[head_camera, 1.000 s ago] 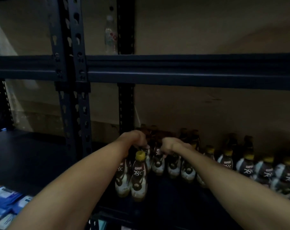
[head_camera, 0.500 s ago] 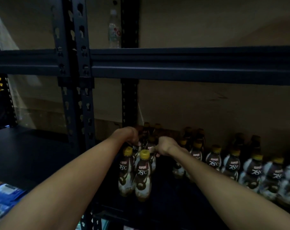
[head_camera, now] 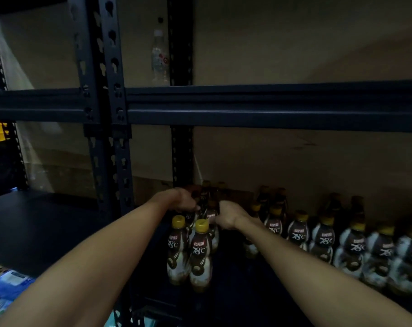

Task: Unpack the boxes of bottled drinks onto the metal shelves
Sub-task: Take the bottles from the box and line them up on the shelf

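My left hand [head_camera: 179, 200] is curled round the tops of bottles [head_camera: 210, 220] at the back of the shelf [head_camera: 47, 223]. My right hand [head_camera: 228, 215] is curled round tops just beside it. It is dark there, so I cannot see each finger.

A front pair [head_camera: 200, 256] stands right under my wrists. If I drop an arm or pull back fast, I think I could knock them over and off the edge. The row [head_camera: 323, 241] on the right is packed close. One bump from my right arm could tip many.

Blue packs [head_camera: 9, 284] lie low on the left. A post [head_camera: 106, 149] with holes stands left of my hands. A beam [head_camera: 271, 107] hangs over them, so I cannot lift high. A clear bottle [head_camera: 159, 57] stands above it.
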`<state>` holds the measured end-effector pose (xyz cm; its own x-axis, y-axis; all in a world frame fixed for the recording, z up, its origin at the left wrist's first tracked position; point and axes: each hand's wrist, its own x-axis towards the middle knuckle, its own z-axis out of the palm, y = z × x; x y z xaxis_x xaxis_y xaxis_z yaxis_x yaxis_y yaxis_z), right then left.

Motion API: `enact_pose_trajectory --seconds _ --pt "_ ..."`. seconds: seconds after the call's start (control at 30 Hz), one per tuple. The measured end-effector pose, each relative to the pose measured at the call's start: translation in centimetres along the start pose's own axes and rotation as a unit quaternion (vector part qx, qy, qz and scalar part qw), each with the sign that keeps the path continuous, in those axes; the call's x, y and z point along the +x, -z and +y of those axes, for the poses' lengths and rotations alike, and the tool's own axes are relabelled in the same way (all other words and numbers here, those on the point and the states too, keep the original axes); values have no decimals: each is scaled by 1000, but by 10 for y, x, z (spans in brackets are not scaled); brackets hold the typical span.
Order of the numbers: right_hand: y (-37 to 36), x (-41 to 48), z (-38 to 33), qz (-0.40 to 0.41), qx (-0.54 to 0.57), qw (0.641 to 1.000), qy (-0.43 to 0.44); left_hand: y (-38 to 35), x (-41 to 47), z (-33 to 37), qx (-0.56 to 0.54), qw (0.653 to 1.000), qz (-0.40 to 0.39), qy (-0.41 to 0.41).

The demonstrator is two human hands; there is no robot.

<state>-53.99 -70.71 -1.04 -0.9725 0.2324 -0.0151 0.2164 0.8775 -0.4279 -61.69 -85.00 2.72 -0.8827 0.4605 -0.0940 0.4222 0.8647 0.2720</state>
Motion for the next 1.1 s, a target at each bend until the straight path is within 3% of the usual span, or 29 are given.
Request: enact_pose_trajectory --seconds 0.13,0.33,0.47,0.6,0.7,0.83,1.1 --pt "12 -18 6 46 39 998 12 9 -16 13 -22 999 44 12" --pt "58 -59 45 121 50 991 -9 5 -37 75 0 987 129 -97" --pt "78 -72 76 126 29 991 -46 -22 -19 109 6 990 84 -117" --pt "75 -69 91 70 9 995 -68 -45 -28 142 -1 997 -5 -73" --pt "65 -63 98 30 -17 997 -75 -59 -17 143 -3 997 14 -74" --pt "61 -60 103 50 -31 997 -57 -61 -11 135 17 997 34 -68" --pt "64 -94 112 72 45 996 -15 -52 -32 136 38 990 29 -135"
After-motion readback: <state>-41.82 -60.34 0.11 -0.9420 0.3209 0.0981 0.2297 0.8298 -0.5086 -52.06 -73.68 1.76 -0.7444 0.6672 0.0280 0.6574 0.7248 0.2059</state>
